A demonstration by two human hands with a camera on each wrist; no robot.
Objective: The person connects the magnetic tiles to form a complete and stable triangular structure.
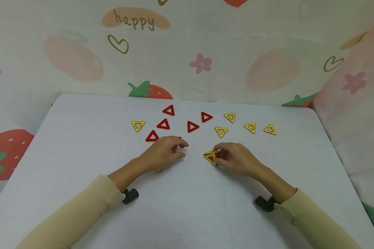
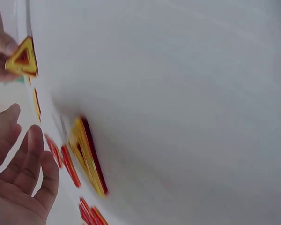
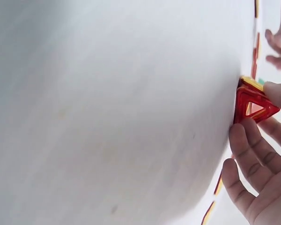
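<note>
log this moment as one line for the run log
right grip: holds yellow-and-red triangle piece | left grip: holds nothing, over white table | on table: loose red triangles, yellow triangles

From where I stood, a plain, creased beige cloth left sleeve (image 1: 78,211) matched the beige cloth right sleeve (image 1: 318,218); a stubby, rounded black wrist device (image 1: 131,196) jutted beside one, its black counterpart (image 1: 264,204) beside the other.

The triangle bundle (image 1: 207,157) shows yellow and red. From it, red triangles (image 1: 188,126) lie between ten and twelve o'clock, yellow triangles (image 1: 254,128) toward one and two. The worktop (image 1: 187,214) is white, sleeves (image 1: 87,202) beige; at twelve, a pale backdrop (image 1: 174,52) carries red strawberries (image 1: 160,92), pink flowers (image 1: 200,59), brown hearts (image 1: 124,52).
</note>
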